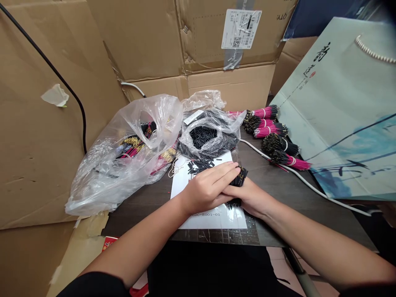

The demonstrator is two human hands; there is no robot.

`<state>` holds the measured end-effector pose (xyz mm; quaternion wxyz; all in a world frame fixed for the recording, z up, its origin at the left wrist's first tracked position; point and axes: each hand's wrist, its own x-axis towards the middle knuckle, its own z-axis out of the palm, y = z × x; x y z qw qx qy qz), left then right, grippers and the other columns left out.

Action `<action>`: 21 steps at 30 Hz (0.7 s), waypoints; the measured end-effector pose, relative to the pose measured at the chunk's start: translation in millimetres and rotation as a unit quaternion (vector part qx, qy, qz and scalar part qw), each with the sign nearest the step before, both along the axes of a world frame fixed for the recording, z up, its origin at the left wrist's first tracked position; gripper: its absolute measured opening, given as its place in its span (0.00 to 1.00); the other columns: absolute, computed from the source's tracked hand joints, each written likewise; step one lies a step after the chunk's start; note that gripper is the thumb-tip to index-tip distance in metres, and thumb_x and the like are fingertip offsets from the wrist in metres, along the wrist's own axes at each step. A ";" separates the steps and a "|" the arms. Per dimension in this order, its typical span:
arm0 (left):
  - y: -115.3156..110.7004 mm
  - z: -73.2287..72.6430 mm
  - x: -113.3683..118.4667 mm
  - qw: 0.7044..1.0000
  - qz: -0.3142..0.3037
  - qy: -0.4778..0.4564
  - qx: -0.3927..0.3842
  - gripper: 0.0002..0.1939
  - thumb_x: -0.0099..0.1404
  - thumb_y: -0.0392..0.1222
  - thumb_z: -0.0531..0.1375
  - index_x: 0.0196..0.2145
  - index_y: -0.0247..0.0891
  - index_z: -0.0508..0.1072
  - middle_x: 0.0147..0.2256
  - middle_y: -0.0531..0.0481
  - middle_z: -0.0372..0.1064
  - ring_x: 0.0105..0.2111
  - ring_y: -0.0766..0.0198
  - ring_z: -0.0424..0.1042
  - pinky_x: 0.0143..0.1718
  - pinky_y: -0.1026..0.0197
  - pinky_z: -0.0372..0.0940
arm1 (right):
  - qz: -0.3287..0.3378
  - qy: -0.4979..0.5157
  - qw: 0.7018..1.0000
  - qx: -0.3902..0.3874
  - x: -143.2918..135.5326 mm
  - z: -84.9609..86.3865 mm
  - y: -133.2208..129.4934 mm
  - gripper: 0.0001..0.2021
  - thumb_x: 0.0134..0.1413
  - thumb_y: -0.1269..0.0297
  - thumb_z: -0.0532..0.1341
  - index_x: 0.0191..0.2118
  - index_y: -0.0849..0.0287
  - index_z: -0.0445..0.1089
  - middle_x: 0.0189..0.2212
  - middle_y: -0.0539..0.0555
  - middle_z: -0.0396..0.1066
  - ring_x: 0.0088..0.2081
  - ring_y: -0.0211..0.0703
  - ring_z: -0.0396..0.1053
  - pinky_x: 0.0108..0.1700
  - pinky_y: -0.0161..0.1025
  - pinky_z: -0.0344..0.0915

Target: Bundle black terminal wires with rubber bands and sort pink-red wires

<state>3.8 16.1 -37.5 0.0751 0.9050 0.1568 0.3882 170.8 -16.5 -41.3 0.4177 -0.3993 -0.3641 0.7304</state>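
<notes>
My right hand [249,196] is wrapped round a bundle of black wires [239,177] with small gold-coloured tips. Over the bundle's near left side lies my left hand [213,181], its fingers stretched out and pressed against the wires and my right hand. Both hands are above a white printed sheet [213,220]. Just beyond them, a loose pile of short black tubes [199,166] is on the sheet. Behind it stands an opened clear plastic bag [227,140] filled with more of these tubes [203,137]. The bundle's lower part is mostly hidden by my hands.
At left, a large clear bag [99,173] contains wire bundles. Several tied pink-and-black bundles [269,130] lie at right, beside a white cable [305,179]. A pale paper bag [349,107] leans at the right edge. Cardboard [145,41] walls the back and left.
</notes>
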 end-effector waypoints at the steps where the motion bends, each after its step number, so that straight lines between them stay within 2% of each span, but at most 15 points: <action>1: 0.0 -0.6 -0.1 1.000 -0.001 0.001 -0.001 0.32 0.70 0.40 0.63 0.67 0.30 0.58 0.60 0.28 0.68 0.63 0.49 0.67 0.62 0.46 0.69 | 0.001 0.003 1.000 0.001 0.1 -0.2 0.0 0.22 0.45 0.62 0.77 0.47 0.58 0.75 0.45 0.56 0.78 0.50 0.49 0.75 0.55 0.48 0.72; 5: 0.9 -2.0 0.6 1.000 -0.005 -0.012 -0.024 0.36 0.67 0.40 0.64 0.68 0.31 0.56 0.60 0.28 0.68 0.63 0.49 0.67 0.61 0.44 0.68 | 0.000 0.015 1.000 -0.007 0.6 -0.2 -1.1 0.27 0.44 0.63 0.77 0.51 0.56 0.73 0.46 0.55 0.77 0.51 0.50 0.74 0.55 0.48 0.71; 10: 2.2 3.1 3.3 0.998 0.020 0.027 -0.043 0.46 0.63 0.57 0.66 0.70 0.35 0.53 0.66 0.26 0.58 0.67 0.41 0.59 0.65 0.34 0.59 | 0.016 0.026 0.998 -0.062 1.8 2.3 -6.0 0.27 0.46 0.66 0.74 0.54 0.53 0.72 0.46 0.55 0.77 0.49 0.51 0.74 0.52 0.48 0.70; 12: 2.3 4.3 4.5 0.998 0.022 0.043 -0.052 0.48 0.63 0.59 0.66 0.70 0.34 0.53 0.68 0.25 0.55 0.69 0.40 0.56 0.66 0.34 0.57 | 0.011 0.037 0.996 -0.080 2.3 3.6 -7.1 0.23 0.47 0.66 0.73 0.52 0.55 0.73 0.45 0.55 0.77 0.48 0.50 0.74 0.52 0.48 0.70; 17: 3.2 2.2 3.9 0.994 0.040 0.018 -0.098 0.39 0.65 0.50 0.66 0.67 0.33 0.58 0.59 0.32 0.69 0.61 0.47 0.69 0.60 0.43 0.67 | 0.014 0.120 0.988 -0.092 3.4 5.3 -4.5 0.12 0.46 0.65 0.68 0.39 0.58 0.76 0.35 0.53 0.77 0.43 0.47 0.73 0.53 0.45 0.68; 19: 3.8 2.1 2.3 0.994 0.041 0.007 -0.100 0.35 0.65 0.48 0.65 0.65 0.35 0.61 0.56 0.35 0.72 0.57 0.49 0.73 0.58 0.44 0.70 | 0.035 0.149 0.986 -0.072 3.1 6.4 -3.3 0.10 0.49 0.61 0.67 0.38 0.58 0.76 0.36 0.53 0.77 0.45 0.48 0.73 0.55 0.47 0.67; 21: 4.2 3.2 0.8 0.995 0.036 -0.005 -0.097 0.33 0.65 0.48 0.65 0.63 0.36 0.63 0.55 0.36 0.73 0.55 0.50 0.74 0.56 0.45 0.71 | 0.054 0.163 0.984 -0.058 2.3 8.3 -3.4 0.14 0.54 0.53 0.66 0.42 0.56 0.76 0.39 0.55 0.77 0.49 0.51 0.72 0.58 0.49 0.66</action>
